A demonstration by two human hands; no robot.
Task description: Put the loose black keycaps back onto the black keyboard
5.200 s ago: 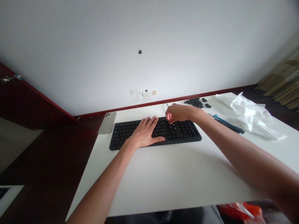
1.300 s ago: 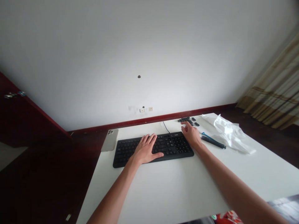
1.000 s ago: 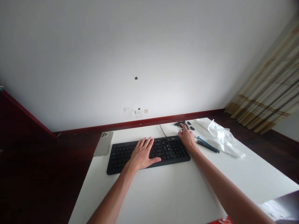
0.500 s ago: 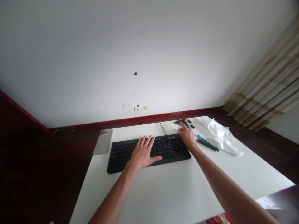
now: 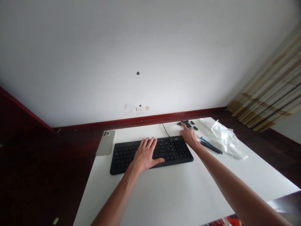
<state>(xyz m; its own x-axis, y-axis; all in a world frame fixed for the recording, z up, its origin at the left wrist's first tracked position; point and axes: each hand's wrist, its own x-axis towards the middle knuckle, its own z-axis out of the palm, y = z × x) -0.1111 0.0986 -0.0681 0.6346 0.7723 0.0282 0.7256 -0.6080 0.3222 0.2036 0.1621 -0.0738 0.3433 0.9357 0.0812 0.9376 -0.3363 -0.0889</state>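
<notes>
A black keyboard [image 5: 174,152] lies on the white table [image 5: 169,191], its cable running off the back. My left hand [image 5: 146,156] rests flat on its middle keys, fingers spread, holding nothing. Beyond the keyboard's back right corner, my right hand [image 5: 188,135] reaches to a small pile of loose black keycaps [image 5: 185,122]. Its index finger points out at the pile's near side; the other fingers are partly hidden, and whether it touches or holds a keycap is too small to tell.
A phone [image 5: 105,143] lies face down left of the keyboard. Right of my right hand are a dark tool with a blue part [image 5: 211,147] and a crumpled clear plastic bag [image 5: 225,138]. A wall with sockets [image 5: 147,108] stands behind the table; a curtain [image 5: 263,103] hangs at right.
The whole view has shifted slightly, moving the table and objects a little to the right in the picture. Both hands keep nearly the same places relative to the keyboard.
</notes>
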